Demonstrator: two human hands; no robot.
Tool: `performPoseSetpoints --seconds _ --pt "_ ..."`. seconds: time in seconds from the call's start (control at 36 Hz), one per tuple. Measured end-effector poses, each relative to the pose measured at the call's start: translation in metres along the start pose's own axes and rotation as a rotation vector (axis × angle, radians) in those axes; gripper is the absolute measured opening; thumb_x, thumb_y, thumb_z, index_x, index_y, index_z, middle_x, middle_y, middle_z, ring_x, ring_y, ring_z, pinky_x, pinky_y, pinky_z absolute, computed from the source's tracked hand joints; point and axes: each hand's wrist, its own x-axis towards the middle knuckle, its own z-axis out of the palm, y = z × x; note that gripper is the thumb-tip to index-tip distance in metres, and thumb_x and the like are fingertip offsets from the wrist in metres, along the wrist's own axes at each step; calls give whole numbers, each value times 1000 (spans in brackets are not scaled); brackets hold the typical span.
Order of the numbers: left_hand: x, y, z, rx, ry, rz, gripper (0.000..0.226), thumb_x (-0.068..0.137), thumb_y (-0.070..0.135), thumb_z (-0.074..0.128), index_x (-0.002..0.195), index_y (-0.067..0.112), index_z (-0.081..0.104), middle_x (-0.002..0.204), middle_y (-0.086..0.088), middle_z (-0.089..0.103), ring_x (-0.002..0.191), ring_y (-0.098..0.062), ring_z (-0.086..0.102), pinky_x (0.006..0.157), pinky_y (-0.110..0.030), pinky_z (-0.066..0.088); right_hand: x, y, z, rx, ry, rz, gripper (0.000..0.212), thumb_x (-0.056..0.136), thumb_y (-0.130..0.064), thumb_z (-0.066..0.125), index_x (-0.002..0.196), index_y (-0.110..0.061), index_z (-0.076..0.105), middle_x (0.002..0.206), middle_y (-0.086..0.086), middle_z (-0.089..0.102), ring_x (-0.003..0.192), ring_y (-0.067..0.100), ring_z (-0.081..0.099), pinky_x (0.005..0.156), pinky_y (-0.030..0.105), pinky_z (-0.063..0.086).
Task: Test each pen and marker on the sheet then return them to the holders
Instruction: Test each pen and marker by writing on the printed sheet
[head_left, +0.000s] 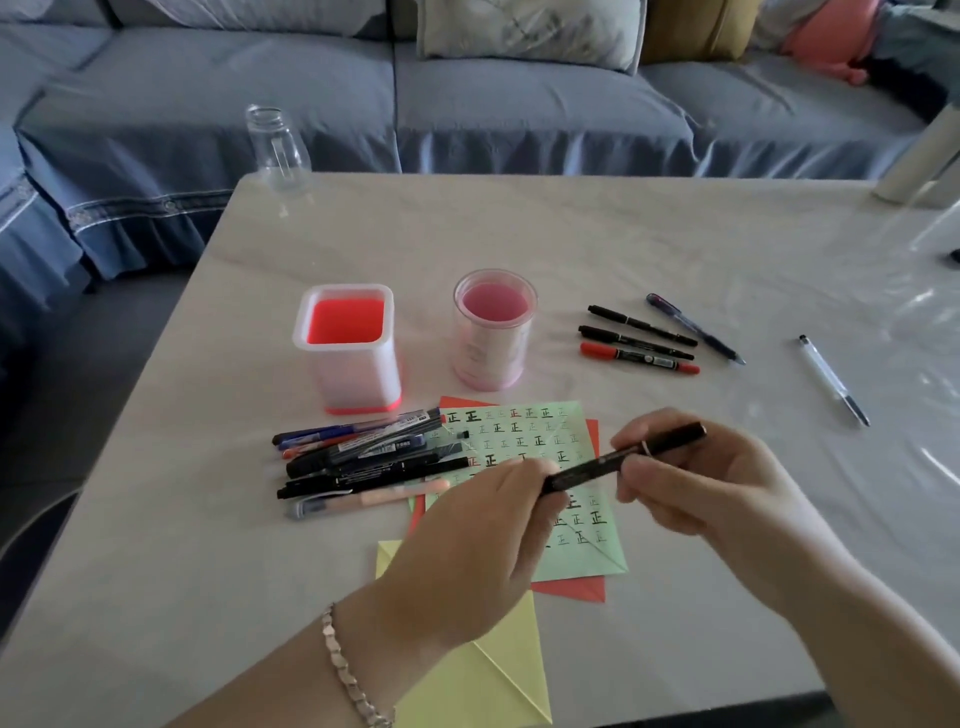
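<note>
Both hands hold one black marker (592, 470) level above the green sheet (524, 441), which is covered with written marks. My left hand (483, 540) grips its left end and my right hand (696, 478) grips its right half. A pile of several pens and markers (363, 460) lies left of the sheet. Behind it stand a square white holder with a red inside (348, 353) and a round pink holder (493, 332), both empty. Right of the round holder lie two black markers (639, 332), a red marker (639, 358), a dark blue pen (693, 327) and a clear pen (831, 379).
Red (571, 590) and yellow (498, 680) paper sheets lie under and in front of the green one. A clear glass bottle (278, 148) stands at the table's far left corner. A white roll (919, 161) is at the far right. A blue sofa (467, 104) runs behind the table.
</note>
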Motion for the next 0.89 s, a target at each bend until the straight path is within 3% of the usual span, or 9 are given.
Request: performPoseSetpoints --seconds 0.06,0.22,0.39,0.47,0.58,0.64,0.72,0.83,0.89 --pt "-1 4 -1 -14 -19 -9 23 95 33 34 97 19 51 70 6 57 61 -11 47 52 -22 34 0 7 14 4 28 13 18 62 -24 79 65 -17 64 48 -2 52 41 4 38 40 12 29" --pt "-12 3 0 -162 -138 -36 31 91 45 24 99 28 49 81 4 66 67 -16 57 60 -34 44 8 35 54 67 284 36 40 87 -19 56 55 -12 34 40 -8 28 36 7 25 38 15 24" --pt "-19 -2 -10 -278 -235 -108 27 93 44 35 106 30 54 65 10 56 53 -5 44 54 -23 37 3 40 56 80 134 -100 41 87 -20 58 53 -15 34 42 -10 30 38 4 26 40 13 26" --pt "-31 -9 -11 -173 -236 -96 35 89 58 24 104 35 45 62 10 50 54 -5 45 54 -18 35 -1 45 55 52 123 -157 35 78 -32 59 54 -18 38 41 -11 34 38 4 28 41 12 27" --pt "-52 -36 -8 -74 -81 -259 30 93 45 21 94 25 44 60 11 43 62 3 46 55 -11 33 0 57 42 88 321 -124 26 89 -11 55 65 -7 47 43 -5 33 38 7 26 39 13 22" --pt "-64 -57 -6 91 -21 -304 27 94 36 24 92 20 46 77 15 44 77 4 44 61 -10 36 -2 65 35 26 375 -89 15 90 -3 48 78 -4 57 45 2 37 40 10 31 39 17 25" --pt "-80 -82 -3 327 25 -266 33 94 33 30 98 13 55 91 4 49 87 -7 41 80 -17 38 -8 79 28 32 410 -47 22 92 -1 44 85 -4 64 47 7 52 43 14 48 45 19 40" --pt "-91 -92 0 505 60 -237 35 87 27 38 99 8 64 97 -4 48 93 -19 45 82 -36 44 -10 88 29 144 361 20 24 82 -21 50 84 -5 68 71 18 69 65 27 67 56 25 52" --pt "-91 -86 2 499 91 -241 36 87 26 39 107 7 62 103 -7 50 99 -21 44 91 -35 36 -9 90 32 144 371 39 20 86 -18 52 83 -5 68 75 17 70 68 27 67 56 25 53"
